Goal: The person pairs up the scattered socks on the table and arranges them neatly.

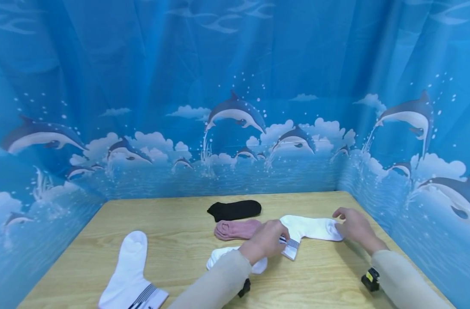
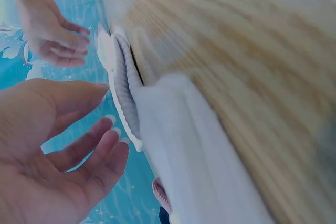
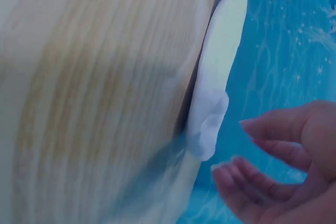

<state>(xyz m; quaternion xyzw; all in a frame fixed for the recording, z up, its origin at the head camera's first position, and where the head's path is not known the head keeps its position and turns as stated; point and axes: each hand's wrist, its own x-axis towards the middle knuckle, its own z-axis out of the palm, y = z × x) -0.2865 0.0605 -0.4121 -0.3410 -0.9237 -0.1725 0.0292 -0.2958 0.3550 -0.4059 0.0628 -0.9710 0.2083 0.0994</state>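
Note:
A white sock (image 1: 312,228) with a dark-striped cuff lies bent on the table, its toe toward the right. My left hand (image 1: 266,241) is over the cuff end; the left wrist view shows its thumb and fingers apart with nothing between them. Beside the toe, my right hand (image 1: 356,227) has loosely bent fingers, and the right wrist view shows a gap between them and the sock's toe (image 3: 206,135). Under my left forearm lies another white sock (image 1: 221,256), partly hidden. A pink sock (image 1: 235,229) is just beyond it.
The black sock (image 1: 235,210) lies at the back of the wooden table (image 1: 173,244). At the front left is a white sock (image 1: 131,262) with a striped cuff. A blue dolphin-print curtain (image 1: 173,107) encloses the back and sides.

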